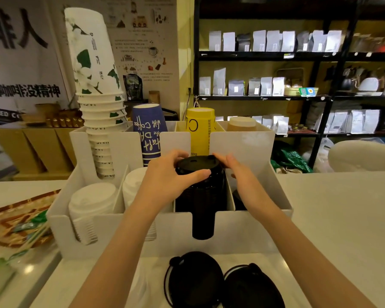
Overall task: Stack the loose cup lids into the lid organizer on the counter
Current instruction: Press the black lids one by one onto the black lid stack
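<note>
I see both hands cupping the top black lid (196, 164): left hand (167, 178) gripping, right hand (240, 172) fingers against its rim, atop the black stack in the organizer (242, 230); two loose lids (193, 278) lie at the counter's near edge, cut off.

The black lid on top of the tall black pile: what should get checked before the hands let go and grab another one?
1. Round black plastic lid sits level on the black lid stack: ok, it looks flat.
2. Left hand and right hand both on the lid's rim: ok.
3. Stack sits inside its own slot of the white plastic lid organizer: ok.
4. Lid pressed fully down onto the one below: cannot tell, fingers hide the rim.
5. More loose black lids wait on the white counter: ok, at least two lie near the organizer.
6. Room for more lids: not ok, the stack already tops the dividers.
</note>
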